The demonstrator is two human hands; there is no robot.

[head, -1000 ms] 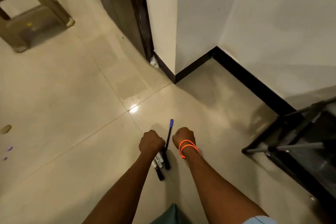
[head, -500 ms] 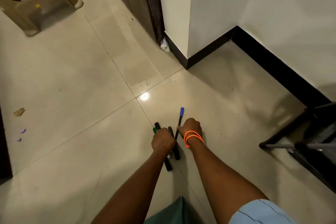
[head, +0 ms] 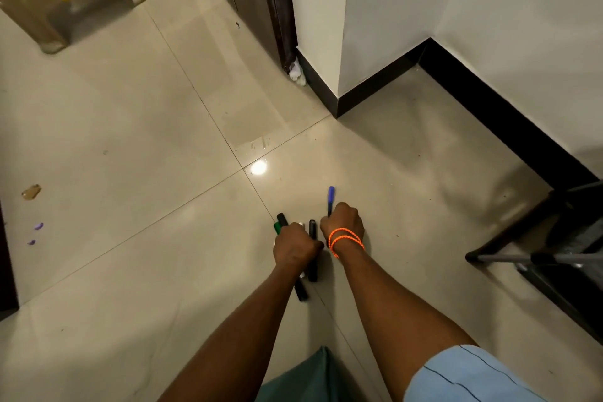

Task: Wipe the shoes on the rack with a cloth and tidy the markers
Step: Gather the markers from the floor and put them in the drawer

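Note:
Low over the tiled floor, my left hand [head: 295, 246] is closed around a bundle of markers [head: 312, 232]; black and green caps stick out ahead of the fist and black barrels trail behind it. Right beside it, my right hand [head: 342, 222], with orange bands at the wrist, grips a blue-capped pen [head: 330, 197] that points away from me. The shoe rack [head: 535, 258], a dark frame with grey bars, stands at the right edge. No shoes or cloth show.
A white wall corner with black skirting [head: 365, 98] juts out ahead, with a dark wooden door frame [head: 261, 0] to its left. A beige plastic stool [head: 65, 0] stands at the far left. Small scraps [head: 32, 192] lie on the floor at the left.
The view has tilted down and closer. My left hand slid back along the markers, so their black and green caps now stick out ahead of the fist. My right hand keeps the blue-capped pen.

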